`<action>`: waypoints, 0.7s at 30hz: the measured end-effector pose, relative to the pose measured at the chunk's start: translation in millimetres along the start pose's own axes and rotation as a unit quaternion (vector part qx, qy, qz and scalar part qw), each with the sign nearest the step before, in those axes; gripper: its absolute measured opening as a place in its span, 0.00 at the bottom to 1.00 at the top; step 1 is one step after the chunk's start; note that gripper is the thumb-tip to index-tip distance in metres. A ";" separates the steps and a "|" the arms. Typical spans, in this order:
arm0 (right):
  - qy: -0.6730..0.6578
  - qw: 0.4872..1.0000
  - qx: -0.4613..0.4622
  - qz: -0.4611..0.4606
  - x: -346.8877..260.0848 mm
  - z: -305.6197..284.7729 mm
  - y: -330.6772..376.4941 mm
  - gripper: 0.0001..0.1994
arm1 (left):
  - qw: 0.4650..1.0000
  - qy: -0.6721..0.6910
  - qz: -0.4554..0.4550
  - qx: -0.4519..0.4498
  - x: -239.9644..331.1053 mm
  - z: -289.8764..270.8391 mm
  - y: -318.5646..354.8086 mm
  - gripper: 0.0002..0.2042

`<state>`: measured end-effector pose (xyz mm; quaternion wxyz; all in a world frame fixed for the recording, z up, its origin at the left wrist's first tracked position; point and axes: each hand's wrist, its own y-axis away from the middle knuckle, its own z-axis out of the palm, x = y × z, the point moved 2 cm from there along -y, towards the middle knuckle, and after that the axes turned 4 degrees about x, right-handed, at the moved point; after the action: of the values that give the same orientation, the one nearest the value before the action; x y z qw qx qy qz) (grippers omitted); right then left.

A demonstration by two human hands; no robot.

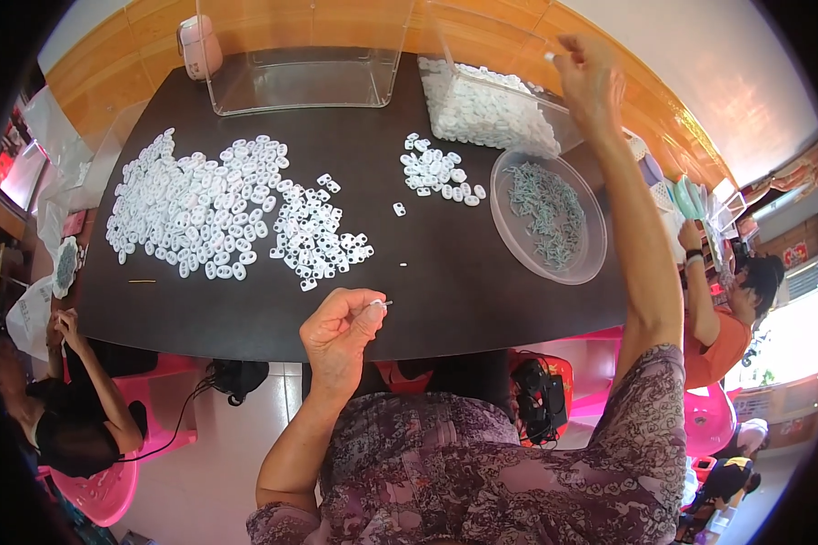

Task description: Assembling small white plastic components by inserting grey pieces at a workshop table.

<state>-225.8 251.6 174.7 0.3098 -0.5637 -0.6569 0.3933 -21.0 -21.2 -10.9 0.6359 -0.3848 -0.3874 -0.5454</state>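
Note:
My left hand (341,338) is closed in a pinch near the front edge of the table. Between thumb and forefinger it grips a small white plastic piece, from which a thin metal pin (388,302) sticks out. My right hand (594,89), blurred, is raised above the right end of a clear bin of white pieces (482,109). A tiny white piece (549,57) shows at its fingertips. Below my right forearm stands a round clear tub (593,243) with many small grey-green screw-like parts (547,213) in it.
White two-holed oval pieces (191,200) and smaller white pieces (318,236) lie heaped on the dark table (336,145). Another small group (432,168) lies near the bin. A large clear box (304,86) stands at the back. People sit at both sides, left (73,391) and right (727,318).

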 end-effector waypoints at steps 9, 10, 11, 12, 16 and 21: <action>-0.177 0.938 -0.264 -0.138 -56.6 66.7 120.9 0.10 | 1.000 -0.006 -0.004 0.009 0.3 0.1 -0.7 0.05; -0.178 0.938 -0.264 -0.139 -55.1 70.4 123.7 0.10 | 1.000 -0.005 -0.006 0.007 0.6 0.4 -0.4 0.05; -0.165 0.934 -0.283 -0.144 -52.5 74.3 125.6 0.10 | 1.000 -0.002 -0.009 0.004 1.0 0.7 -0.3 0.05; -0.154 0.928 -0.305 -0.148 -52.7 77.6 127.8 0.11 | 1.000 -0.004 -0.009 0.007 0.8 0.4 -0.1 0.05; -0.164 0.921 -0.306 -0.178 -57.0 82.1 131.7 0.09 | 1.000 -0.005 -0.012 0.008 0.7 -1.8 0.7 0.05; -0.138 0.927 -0.269 -0.220 -57.6 82.7 135.0 0.03 | 1.000 0.001 -0.011 0.004 0.8 -1.9 1.5 0.06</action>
<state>-219.1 188.5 18.6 0.1314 -0.4071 -0.8820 0.1976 -19.3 -23.2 -11.1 0.6316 -0.3779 -0.3931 -0.5511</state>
